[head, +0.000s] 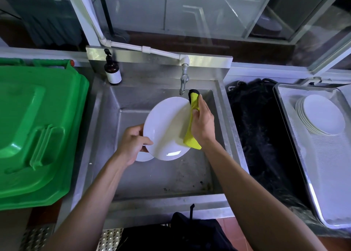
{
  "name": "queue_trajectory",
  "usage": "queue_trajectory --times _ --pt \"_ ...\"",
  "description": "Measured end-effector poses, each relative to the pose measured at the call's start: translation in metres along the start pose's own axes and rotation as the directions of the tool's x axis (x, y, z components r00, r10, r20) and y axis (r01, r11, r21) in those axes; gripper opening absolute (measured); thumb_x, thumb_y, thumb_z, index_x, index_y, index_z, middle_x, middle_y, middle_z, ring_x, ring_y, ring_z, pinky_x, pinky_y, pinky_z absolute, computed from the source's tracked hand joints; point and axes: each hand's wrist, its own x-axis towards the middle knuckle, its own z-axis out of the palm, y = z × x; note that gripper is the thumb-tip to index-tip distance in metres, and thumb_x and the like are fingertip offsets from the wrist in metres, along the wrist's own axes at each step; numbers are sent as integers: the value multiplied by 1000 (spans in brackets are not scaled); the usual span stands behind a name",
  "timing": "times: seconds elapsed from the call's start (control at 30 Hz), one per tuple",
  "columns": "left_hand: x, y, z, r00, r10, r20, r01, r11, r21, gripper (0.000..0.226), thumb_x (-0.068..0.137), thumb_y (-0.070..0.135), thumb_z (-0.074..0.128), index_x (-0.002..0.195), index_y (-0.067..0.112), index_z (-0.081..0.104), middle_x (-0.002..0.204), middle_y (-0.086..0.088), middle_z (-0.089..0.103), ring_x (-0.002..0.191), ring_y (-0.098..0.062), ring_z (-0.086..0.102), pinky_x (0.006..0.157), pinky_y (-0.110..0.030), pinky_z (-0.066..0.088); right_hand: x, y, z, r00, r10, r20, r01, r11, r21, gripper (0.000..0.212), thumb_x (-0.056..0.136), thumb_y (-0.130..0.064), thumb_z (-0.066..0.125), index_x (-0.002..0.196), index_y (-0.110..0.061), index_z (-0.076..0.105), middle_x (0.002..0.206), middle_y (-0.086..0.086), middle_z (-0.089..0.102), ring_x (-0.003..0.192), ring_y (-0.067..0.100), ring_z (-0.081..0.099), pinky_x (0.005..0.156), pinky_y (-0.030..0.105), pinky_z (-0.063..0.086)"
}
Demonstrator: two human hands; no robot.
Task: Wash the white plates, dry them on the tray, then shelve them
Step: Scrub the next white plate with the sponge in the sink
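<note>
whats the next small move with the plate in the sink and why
Probably sweep the yellow cloth leftward across the white plate. The right hand holds the cloth only at the plate's right edge, while the left hand grips the left rim and no water visibly runs from the tap.

It was a dishwashing corner of a working kitchen. A deep steel sink [133, 102] sat under a wall tap [183, 83], a pump bottle [112, 71] on its back ledge, a green bin [38, 127] left of it and a steel tray [322, 174] of stacked plates [321, 115] to its right.
</note>
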Motion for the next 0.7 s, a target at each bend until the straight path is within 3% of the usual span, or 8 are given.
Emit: queue_trajectory --times 0.1,0.2,0.27,0.33,0.47,0.6,0.7 --pt "1 2 -3 1000 11 6 -12 999 43 30 61 -7 64 87 6 72 81 -10 72 71 -28 66 55 -35 57 -1 1 0 999 38 11 -38 999 32 53 104 -16 38 154 -30 34 143 5 55 126 27 52 101 39 44" --pt "1 5 -7 999 32 21 -34 993 111 39 74 -21 58 86 13 73 75 0 74 68 -21 67 55 -34 57 -1 0 -1 998 10 61 -12 999 40 45 103 -16 41 147 -29 40 125 7 62 110 30 58 84 35 42" --pt "2 5 -10 998 46 43 -52 988 145 37 70 -16 60 85 14 74 75 0 74 69 -20 67 56 -34 56 0 -4 -3 992 -62 110 61 998 10 47 102 -12 43 146 -26 43 125 5 63 112 26 57 85 31 40" --pt "4 6 -12 996 57 70 -69 981 182 36 66 -10 61 86 16 76 77 -2 74 72 -22 67 57 -34 55 1 -8 -4 975 -138 173 143 989 -21 52 99 -7 45 149 -24 44 137 1 59 123 21 52 97 29 39" --pt "10 6 -13 993 56 102 -81 962 262 62 74 -21 58 79 37 79 77 5 76 72 -16 70 55 -32 54 3 -7 -7 899 -339 277 373 924 -82 56 97 -3 49 151 -14 43 155 4 45 141 24 41 118 36 32" --pt "15 6 -16 989 81 126 -119 937 329 61 75 -24 58 87 33 76 82 12 77 84 -21 71 71 -38 57 5 -1 -15 856 -363 368 431 894 -121 60 95 -4 55 153 -15 41 154 4 45 139 25 41 115 34 33" --pt "19 9 -15 982 87 165 -152 888 434 67 76 -23 57 90 40 74 82 24 75 84 -8 69 78 -29 53 5 6 -16 871 -327 367 402 904 -150 60 92 -8 63 149 -13 44 138 4 54 124 26 49 101 31 38"
